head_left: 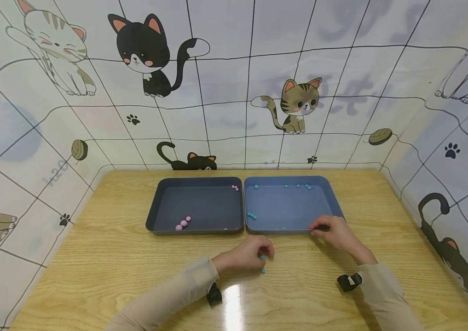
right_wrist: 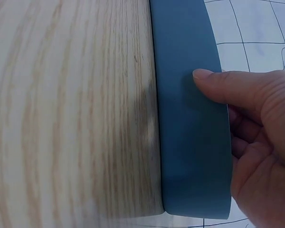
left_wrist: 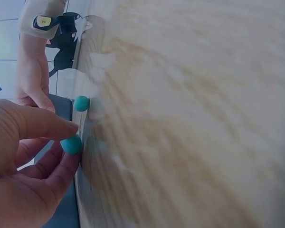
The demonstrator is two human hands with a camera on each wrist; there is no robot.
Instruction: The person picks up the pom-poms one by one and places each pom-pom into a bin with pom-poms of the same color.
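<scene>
My left hand (head_left: 246, 254) is just in front of the trays, low over the table. Its thumb and fingers pinch a small teal ball (left_wrist: 71, 144), seen close in the left wrist view. A second teal ball (left_wrist: 81, 103) lies on the wood beside the fingertips. My right hand (head_left: 335, 233) grips the front wall of the blue tray (head_left: 287, 202) near its right corner. In the right wrist view the thumb presses the outer face of that wall, and the other fingers are partly hidden behind it. Several teal balls (head_left: 251, 215) lie inside the blue tray.
Left of the blue tray, side by side with it, stands a dark grey tray (head_left: 200, 202). Several pink balls (head_left: 183, 223) are in it, at the front left and back right. Behind the wooden table (head_left: 105, 257) hangs a cat-patterned cloth (head_left: 225, 92).
</scene>
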